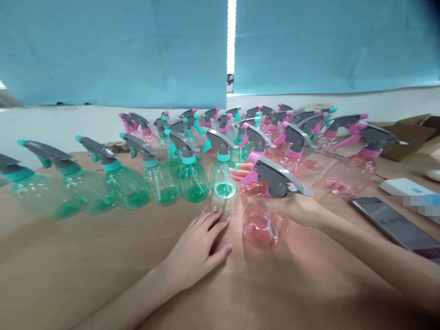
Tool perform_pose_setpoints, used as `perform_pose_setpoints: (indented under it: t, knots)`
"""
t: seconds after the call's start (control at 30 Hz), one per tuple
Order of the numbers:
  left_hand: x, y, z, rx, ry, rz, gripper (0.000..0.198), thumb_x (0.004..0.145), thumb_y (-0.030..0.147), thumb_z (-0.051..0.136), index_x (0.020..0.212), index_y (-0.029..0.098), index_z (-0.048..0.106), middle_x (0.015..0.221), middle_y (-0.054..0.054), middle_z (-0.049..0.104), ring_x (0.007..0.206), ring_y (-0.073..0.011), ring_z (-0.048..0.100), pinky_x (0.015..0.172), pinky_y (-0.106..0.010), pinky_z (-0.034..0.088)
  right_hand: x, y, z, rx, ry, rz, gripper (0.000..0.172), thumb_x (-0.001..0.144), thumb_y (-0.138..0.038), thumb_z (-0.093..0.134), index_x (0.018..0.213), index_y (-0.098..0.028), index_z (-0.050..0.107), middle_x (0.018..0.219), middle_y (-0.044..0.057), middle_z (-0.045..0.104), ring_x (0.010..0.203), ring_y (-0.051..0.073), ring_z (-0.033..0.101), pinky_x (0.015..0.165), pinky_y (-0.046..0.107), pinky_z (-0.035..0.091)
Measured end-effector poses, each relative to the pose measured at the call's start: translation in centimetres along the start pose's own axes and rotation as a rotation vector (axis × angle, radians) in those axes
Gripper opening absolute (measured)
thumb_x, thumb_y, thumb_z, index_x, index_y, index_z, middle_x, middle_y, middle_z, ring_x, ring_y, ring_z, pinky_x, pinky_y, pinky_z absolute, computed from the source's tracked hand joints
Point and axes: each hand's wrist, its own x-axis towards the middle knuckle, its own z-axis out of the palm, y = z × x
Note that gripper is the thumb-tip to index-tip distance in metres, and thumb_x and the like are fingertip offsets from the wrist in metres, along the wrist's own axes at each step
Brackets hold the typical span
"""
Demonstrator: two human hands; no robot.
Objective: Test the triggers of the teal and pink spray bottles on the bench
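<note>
My right hand [288, 206] is wrapped round the neck of a pink spray bottle [263, 229] with a grey and pink trigger head, close in front of me. The bottle stands nearly upright, its base at the tabletop. To its left, my left hand [202, 243] lies palm down on the wooden table [103, 266], fingers spread, holding nothing. Beyond my left hand a clear green spray bottle [223, 178] stands beside another green bottle [194, 181]. Part of my right hand's grip is hidden behind the trigger head.
Several green bottles [129, 188] form a row to the left, with more pink and green ones behind. A pink bottle [350, 174], a phone [395, 224], a white box [409, 190] and a cardboard box [409, 137] are on the right. Blue curtains [120, 50] hang behind.
</note>
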Motion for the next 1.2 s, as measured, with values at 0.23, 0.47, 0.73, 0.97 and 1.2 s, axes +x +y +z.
perform_pose_setpoints:
  t: [0.23,0.47,0.73,0.97,1.2]
  knots:
    - [0.0,-0.1,0.1,0.01,-0.008,0.005,0.047,0.093,0.04,0.054,0.134,0.017,0.052,0.145,-0.013,0.046,0.135,-0.0305,0.039,0.109,-0.051,0.033,-0.3,0.4,0.4,0.006,-0.006,0.049,0.04,0.076,-0.009,0.055,0.109,-0.028,0.067,0.094,0.001,0.074,0.097,0.022,0.067,0.065,0.027,0.057]
    - [0.0,-0.1,0.0,-0.027,-0.006,0.007,0.046,0.094,0.04,0.053,0.134,0.017,0.052,0.144,-0.013,0.046,0.134,-0.0306,0.039,0.109,-0.051,0.034,-1.2,-0.6,1.9,0.041,-0.02,0.036,0.024,0.076,-0.019,0.058,0.096,-0.027,0.069,0.076,-0.002,0.068,0.063,0.016,0.064,0.06,0.031,0.055]
    - [-0.1,-0.2,0.2,-0.031,0.015,0.019,0.046,0.093,0.04,0.055,0.134,0.019,0.052,0.144,-0.013,0.047,0.134,-0.0302,0.041,0.11,-0.051,0.032,-1.2,-0.3,2.1,0.077,0.019,0.01,0.029,0.078,-0.018,0.061,0.105,-0.027,0.064,0.086,0.0,0.071,0.074,0.018,0.068,0.066,0.029,0.057]
    - [0.0,-0.1,0.2,-0.015,0.008,0.016,0.046,0.094,0.04,0.054,0.134,0.019,0.052,0.143,-0.013,0.047,0.134,-0.0302,0.04,0.109,-0.051,0.033,-1.2,-0.2,2.1,0.037,0.032,0.009,0.009,0.078,-0.018,0.06,0.082,-0.025,0.064,0.076,-0.001,0.07,0.07,0.017,0.067,0.064,0.028,0.055]
    - [-0.1,-0.1,0.3,-0.031,0.017,0.02,0.045,0.094,0.04,0.054,0.134,0.02,0.053,0.144,-0.012,0.047,0.134,-0.0309,0.041,0.109,-0.051,0.034,-1.1,-0.7,2.2,-0.013,0.095,0.051,0.005,0.071,-0.019,0.058,0.073,-0.024,0.059,0.071,-0.001,0.064,0.064,0.016,0.06,0.057,0.028,0.052]
